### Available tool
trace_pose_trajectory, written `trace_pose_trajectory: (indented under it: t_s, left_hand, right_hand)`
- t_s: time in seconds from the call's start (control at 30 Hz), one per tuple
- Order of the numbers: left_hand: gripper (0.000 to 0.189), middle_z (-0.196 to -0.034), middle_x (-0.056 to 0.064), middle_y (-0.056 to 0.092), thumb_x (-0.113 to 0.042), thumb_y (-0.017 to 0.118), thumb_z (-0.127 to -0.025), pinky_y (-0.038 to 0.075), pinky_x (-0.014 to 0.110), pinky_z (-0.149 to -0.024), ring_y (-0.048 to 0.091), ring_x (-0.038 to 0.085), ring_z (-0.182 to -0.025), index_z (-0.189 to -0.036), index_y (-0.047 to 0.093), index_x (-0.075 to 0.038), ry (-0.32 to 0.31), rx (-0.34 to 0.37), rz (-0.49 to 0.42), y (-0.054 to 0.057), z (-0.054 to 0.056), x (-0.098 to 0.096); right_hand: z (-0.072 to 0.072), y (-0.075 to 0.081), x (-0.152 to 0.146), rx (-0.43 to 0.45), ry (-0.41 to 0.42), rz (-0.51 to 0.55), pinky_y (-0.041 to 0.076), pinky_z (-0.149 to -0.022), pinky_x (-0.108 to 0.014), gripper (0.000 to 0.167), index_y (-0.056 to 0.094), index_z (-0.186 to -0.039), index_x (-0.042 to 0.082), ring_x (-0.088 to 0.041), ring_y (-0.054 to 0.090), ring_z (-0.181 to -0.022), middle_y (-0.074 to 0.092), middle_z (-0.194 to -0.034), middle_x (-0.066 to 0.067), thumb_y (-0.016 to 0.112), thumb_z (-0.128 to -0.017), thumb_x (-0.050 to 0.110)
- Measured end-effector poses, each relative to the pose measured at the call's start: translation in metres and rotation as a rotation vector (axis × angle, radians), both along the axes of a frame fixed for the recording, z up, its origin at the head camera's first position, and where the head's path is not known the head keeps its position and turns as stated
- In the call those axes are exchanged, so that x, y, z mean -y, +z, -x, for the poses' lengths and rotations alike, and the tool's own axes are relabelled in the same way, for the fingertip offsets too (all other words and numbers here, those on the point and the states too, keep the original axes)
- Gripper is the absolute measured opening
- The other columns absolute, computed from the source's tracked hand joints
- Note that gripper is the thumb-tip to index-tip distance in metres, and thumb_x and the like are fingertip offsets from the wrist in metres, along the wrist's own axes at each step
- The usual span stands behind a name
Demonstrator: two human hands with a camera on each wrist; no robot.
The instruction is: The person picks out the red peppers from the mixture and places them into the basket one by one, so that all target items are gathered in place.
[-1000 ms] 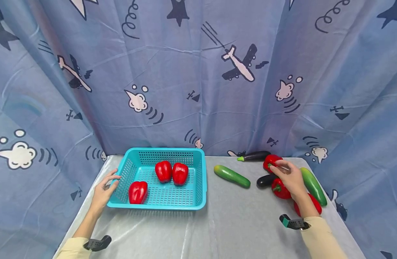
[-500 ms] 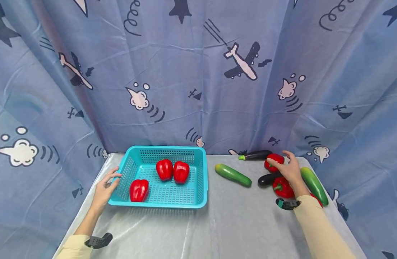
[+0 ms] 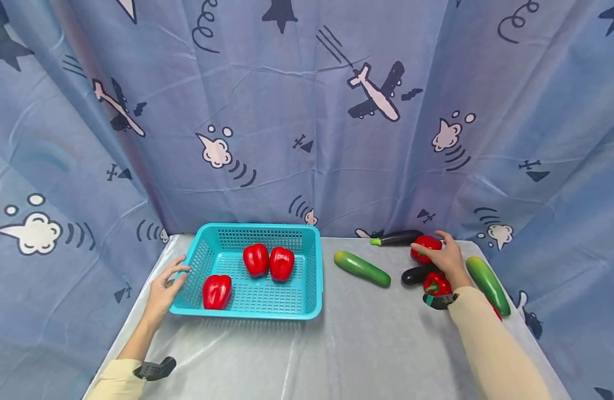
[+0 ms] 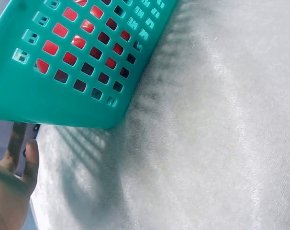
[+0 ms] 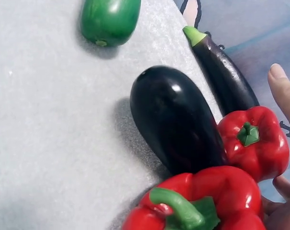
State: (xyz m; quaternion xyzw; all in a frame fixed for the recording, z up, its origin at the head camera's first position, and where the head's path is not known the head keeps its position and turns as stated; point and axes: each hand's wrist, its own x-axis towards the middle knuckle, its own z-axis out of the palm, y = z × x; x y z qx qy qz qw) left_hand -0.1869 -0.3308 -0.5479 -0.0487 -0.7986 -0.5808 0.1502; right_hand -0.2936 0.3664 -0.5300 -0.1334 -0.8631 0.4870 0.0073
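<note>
My left hand [image 3: 159,294] is at the left side of a turquoise plastic basket [image 3: 246,316], fingertips right at the rim and thumb held apart. Inside the basket lie three red bell peppers [image 3: 217,292]. On the right, my right hand [image 3: 449,260] reaches over a far red bell pepper [image 3: 429,243], thumb and fingers spread wide around it. The right wrist view shows that pepper [image 5: 274,155] with a finger close by its lower side and another digit raised away from it. Beside it lie a dark round-ended eggplant [image 5: 173,120] and a nearer bell pepper [image 5: 231,191].
A slim eggplant [image 3: 398,239] lies along the table's back edge. One green cucumber [image 3: 363,269] rests right of the basket, another [image 3: 488,285] at the right edge. A further red pepper is mostly hidden under the right forearm. A patterned blue curtain [image 3: 266,111] encloses the table [image 3: 367,344].
The right hand has shifted forward, and its fingers have spread wider around the far bell pepper. The left hand keeps its place at the basket. The head view has tilted slightly.
</note>
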Motion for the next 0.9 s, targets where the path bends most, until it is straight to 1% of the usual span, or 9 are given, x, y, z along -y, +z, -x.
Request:
trace_pose_trajectory:
  t_s: [0.13, 0.27, 0.4, 0.47, 0.5, 0.63, 0.7, 0.73, 0.9]
  left_hand:
    - [0.025, -0.151, 0.020, 0.046, -0.010, 0.061, -0.103, 0.044, 0.016, -0.087, 0.040, 0.011, -0.138, -0.120, 0.065, 0.008, 0.007, -0.001, 0.012, 0.000, 0.001, 0.000]
    - [0.026, -0.152, 0.021, 0.045, -0.009, 0.061, -0.103, 0.044, 0.016, -0.087, 0.040, 0.014, -0.139, -0.121, 0.064, 0.009, 0.010, 0.012, 0.013, 0.000, 0.000, 0.000]
    - [0.026, -0.151, 0.021, 0.045, -0.008, 0.061, -0.103, 0.044, 0.015, -0.086, 0.039, 0.020, -0.139, -0.122, 0.064, 0.010, 0.026, 0.022, 0.020, 0.002, -0.001, -0.002]
    - [0.025, -0.150, 0.024, 0.045, -0.006, 0.061, -0.103, 0.044, 0.015, -0.085, 0.039, 0.027, -0.140, -0.121, 0.063, 0.012, 0.032, 0.024, 0.020, 0.010, -0.005, -0.006]
    - [0.025, -0.150, 0.024, 0.045, -0.006, 0.061, -0.103, 0.043, 0.015, -0.086, 0.038, 0.028, -0.140, -0.121, 0.063, 0.012, 0.034, 0.021, 0.024, 0.009, -0.005, -0.006]
    - [0.024, -0.150, 0.026, 0.045, -0.004, 0.061, -0.102, 0.044, 0.015, -0.086, 0.040, 0.021, -0.139, -0.120, 0.063, 0.012, 0.023, 0.009, 0.012, 0.007, -0.003, -0.005]
    - [0.025, -0.150, 0.023, 0.045, -0.006, 0.062, -0.102, 0.044, 0.014, -0.087, 0.040, 0.012, -0.138, -0.121, 0.064, 0.011, 0.019, 0.004, 0.005, -0.002, 0.001, 0.000]
    - [0.025, -0.151, 0.024, 0.045, -0.006, 0.062, -0.102, 0.044, 0.015, -0.086, 0.040, 0.011, -0.137, -0.121, 0.064, 0.011, 0.018, 0.006, 0.004, -0.001, 0.001, 0.000]
    - [0.025, -0.151, 0.021, 0.045, -0.007, 0.062, -0.103, 0.043, 0.015, -0.088, 0.039, 0.015, -0.139, -0.121, 0.064, 0.010, 0.032, 0.029, 0.009, 0.001, 0.000, -0.001]
  right_hand:
    - [0.005, -0.004, -0.002, 0.012, -0.004, -0.013, 0.024, -0.109, -0.068, 0.101, 0.020, -0.159, 0.000, -0.053, 0.016, -0.143, 0.014, -0.160, -0.033, 0.076, -0.089, 0.049]
    - [0.010, -0.007, -0.003, 0.026, -0.023, -0.006, 0.025, -0.109, -0.067, 0.099, 0.022, -0.159, 0.001, -0.053, 0.018, -0.142, 0.015, -0.160, -0.033, 0.076, -0.090, 0.048]
    - [0.013, -0.006, -0.004, 0.068, -0.019, 0.012, 0.028, -0.108, -0.067, 0.097, 0.020, -0.159, 0.002, -0.054, 0.019, -0.141, 0.015, -0.158, -0.035, 0.075, -0.091, 0.043]
    - [0.014, -0.007, -0.006, 0.088, -0.009, 0.012, 0.029, -0.107, -0.067, 0.095, 0.020, -0.160, 0.002, -0.055, 0.020, -0.140, 0.017, -0.157, -0.036, 0.075, -0.092, 0.040]
    - [0.016, -0.008, -0.007, 0.094, -0.004, 0.009, 0.030, -0.107, -0.067, 0.094, 0.020, -0.159, 0.002, -0.055, 0.022, -0.139, 0.019, -0.156, -0.036, 0.075, -0.093, 0.039]
    - [0.018, -0.011, -0.008, 0.094, -0.002, -0.006, 0.033, -0.107, -0.065, 0.087, 0.025, -0.158, 0.000, -0.055, 0.026, -0.137, 0.024, -0.154, -0.037, 0.074, -0.094, 0.033]
    - [0.018, -0.010, -0.008, 0.089, -0.012, -0.013, 0.033, -0.107, -0.064, 0.083, 0.028, -0.157, -0.001, -0.055, 0.027, -0.137, 0.026, -0.154, -0.037, 0.073, -0.094, 0.030]
    - [0.017, -0.010, -0.007, 0.085, -0.016, -0.019, 0.032, -0.108, -0.064, 0.081, 0.030, -0.156, -0.001, -0.054, 0.028, -0.136, 0.026, -0.153, -0.037, 0.073, -0.095, 0.030]
    - [0.016, -0.009, -0.005, 0.061, -0.047, -0.037, 0.032, -0.109, -0.062, 0.076, 0.037, -0.152, -0.002, -0.051, 0.031, -0.135, 0.031, -0.152, -0.035, 0.073, -0.094, 0.032]
